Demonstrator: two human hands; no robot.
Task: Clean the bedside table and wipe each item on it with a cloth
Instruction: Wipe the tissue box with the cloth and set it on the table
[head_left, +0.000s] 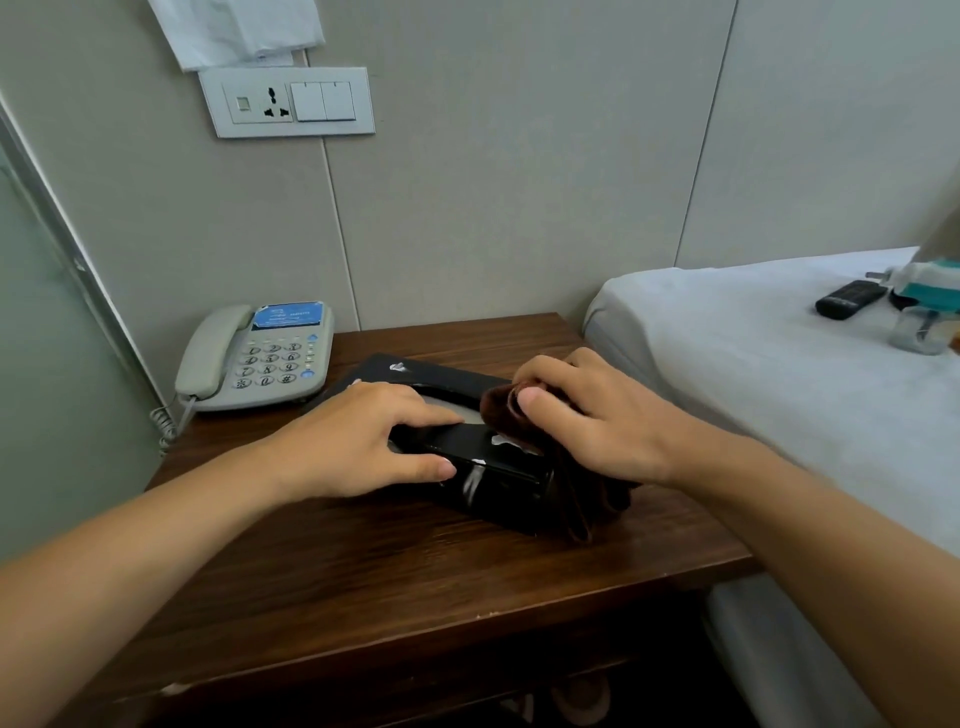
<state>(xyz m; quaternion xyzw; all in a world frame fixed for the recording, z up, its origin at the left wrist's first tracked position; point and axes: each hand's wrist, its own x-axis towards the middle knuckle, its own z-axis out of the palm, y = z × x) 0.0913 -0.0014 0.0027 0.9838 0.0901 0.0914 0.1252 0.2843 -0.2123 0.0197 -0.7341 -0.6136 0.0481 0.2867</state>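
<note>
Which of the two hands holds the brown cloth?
The right hand grips the brown cloth on the black tissue box; the left hand only steadies the box.

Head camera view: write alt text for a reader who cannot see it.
A person's left hand steadies a black tissue box on a wooden bedside table while the right hand wipes it with a brown cloth. A grey telephone sits at the table's back left; a bed lies to the right.
</note>
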